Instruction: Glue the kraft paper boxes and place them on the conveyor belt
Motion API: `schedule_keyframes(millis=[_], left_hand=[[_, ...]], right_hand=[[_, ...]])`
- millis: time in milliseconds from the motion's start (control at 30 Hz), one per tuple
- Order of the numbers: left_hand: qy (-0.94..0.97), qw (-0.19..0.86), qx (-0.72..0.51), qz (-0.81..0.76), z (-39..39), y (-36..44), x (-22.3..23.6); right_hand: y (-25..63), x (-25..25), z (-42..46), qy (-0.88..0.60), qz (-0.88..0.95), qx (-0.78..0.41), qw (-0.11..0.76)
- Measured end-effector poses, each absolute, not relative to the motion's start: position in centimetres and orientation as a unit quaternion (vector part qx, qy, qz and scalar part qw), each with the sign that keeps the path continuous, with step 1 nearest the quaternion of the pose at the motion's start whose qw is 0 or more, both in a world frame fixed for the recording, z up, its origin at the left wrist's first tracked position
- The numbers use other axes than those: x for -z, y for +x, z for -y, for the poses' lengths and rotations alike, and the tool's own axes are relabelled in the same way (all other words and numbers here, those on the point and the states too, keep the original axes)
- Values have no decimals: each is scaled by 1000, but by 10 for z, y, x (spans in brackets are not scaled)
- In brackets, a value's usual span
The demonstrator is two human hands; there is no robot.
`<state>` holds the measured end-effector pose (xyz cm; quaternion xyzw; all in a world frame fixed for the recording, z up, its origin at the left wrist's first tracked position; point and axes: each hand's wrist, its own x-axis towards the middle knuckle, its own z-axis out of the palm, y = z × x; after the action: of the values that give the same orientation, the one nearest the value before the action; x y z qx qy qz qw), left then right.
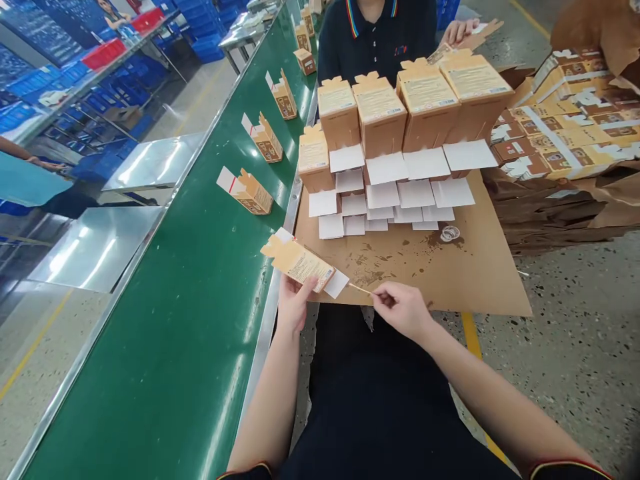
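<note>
My left hand (pixel 295 300) is closed around a small brown and cream cardboard box (pixel 306 263), held tilted over the near left corner of the cardboard sheet. The box's flaps stand out at both ends, with a white flap (pixel 337 283) toward my right hand. In my right hand (pixel 403 308) a thin cotton swab (pixel 361 289) is pinched, its far tip touching or very close to that white flap. Ahead, stacked boxes (pixel 380 110) lie with their white flaps pointing toward me.
A cardboard sheet (pixel 490 267) carries the stack, dark stains and a small clear round dish (pixel 450 233). On the left runs a green conveyor belt (pixel 200 300) with several open boxes (pixel 257 193). Another person (pixel 377 40) stands behind the stack, holding flat cardboard. Bundled flat cartons (pixel 565 127) lie at right.
</note>
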<state>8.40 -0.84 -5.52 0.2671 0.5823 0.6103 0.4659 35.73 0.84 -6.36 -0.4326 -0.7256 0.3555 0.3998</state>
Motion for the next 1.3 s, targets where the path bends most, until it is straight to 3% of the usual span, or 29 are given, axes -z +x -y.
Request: schedule_keyframes(millis=[367,533,767,1000,1100,1300], left_hand=[[298,447,-581,-612,1,85,69],[339,386,-578,-634,9,101,75],[431,241,-470,-732,29,123,89],[439,226,-432,-755,25,123,92],[416,226,-473,-743,26,96,80],[304,87,-529,-788,35,-34,45]], right_hand=[[333,96,-10,-431,774,-327,328],[348,86,-19,-481,710,-337,389],[371,76,-12,-529,643,-358,424],[371,74,-2,-518,634,-368,441],[377,72,-1,-529,628,-362,442],[401,63,-8,-565,607,-305,467]])
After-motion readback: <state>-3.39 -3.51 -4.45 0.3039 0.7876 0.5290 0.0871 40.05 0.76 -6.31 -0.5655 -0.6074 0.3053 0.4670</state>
